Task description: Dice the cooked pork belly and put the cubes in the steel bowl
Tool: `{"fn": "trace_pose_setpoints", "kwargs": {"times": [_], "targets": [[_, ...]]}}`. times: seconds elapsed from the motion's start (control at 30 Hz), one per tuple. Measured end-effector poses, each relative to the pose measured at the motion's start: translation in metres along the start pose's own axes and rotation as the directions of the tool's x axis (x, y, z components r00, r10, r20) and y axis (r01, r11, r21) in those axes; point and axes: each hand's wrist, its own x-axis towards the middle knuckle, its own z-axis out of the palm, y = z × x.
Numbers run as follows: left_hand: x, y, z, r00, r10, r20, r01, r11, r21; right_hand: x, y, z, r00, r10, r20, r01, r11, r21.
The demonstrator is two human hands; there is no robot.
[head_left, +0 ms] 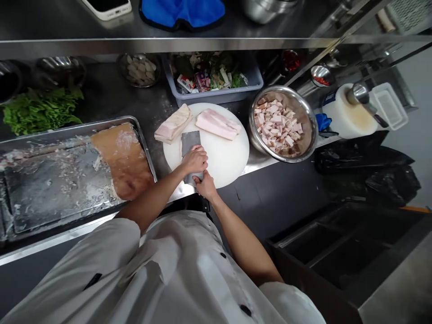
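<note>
A wide-bladed cleaver (191, 137) lies nearly flat over the left part of a round white cutting board (222, 164). My right hand (206, 185) grips it at the blade's near end, by the dark handle. Curled fingers of my left hand (195, 159) press on the blade from above. A thin pale edge, perhaps meat, shows beside the blade's left side; whatever is under the blade is hidden. Beyond it, one slab of pork belly (173, 123) overhangs the board's left edge. Another pork slab (218, 123) rests on the board's far side.
Right of the board stands a steel bowl (282, 155) of diced pork. A metal tray (74, 180) with a pork skin (124, 157) is at left, leafy greens (43, 108) behind it. A grey bin (216, 96) of scraps sits at the back, under a steel shelf (236, 44).
</note>
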Motion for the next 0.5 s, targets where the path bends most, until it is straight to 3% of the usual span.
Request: {"fn": "trace_pose_setpoints", "kwargs": {"times": [0.13,0.3,0.37,0.5], "targets": [[0.01,0.012,0.004,0.996,-0.085,-0.009,0.085,0.996,0.029,-0.002,0.003,-0.019,1.0,-0.001,-0.005,0.001,1.0,-0.004],[0.05,0.045,0.028,0.997,-0.047,0.061,0.046,0.999,0.015,-0.007,0.029,-0.054,0.999,0.016,-0.051,-0.017,1.0,-0.018],[0.061,0.046,0.032,0.996,-0.072,0.054,0.071,0.997,0.027,0.002,0.032,-0.065,0.999,0.006,-0.042,-0.008,0.999,-0.044],[0.071,0.026,0.028,0.976,-0.215,-0.032,0.217,0.973,0.075,0.033,0.017,-0.086,0.998,-0.056,0.037,0.06,0.992,-0.115]]}}
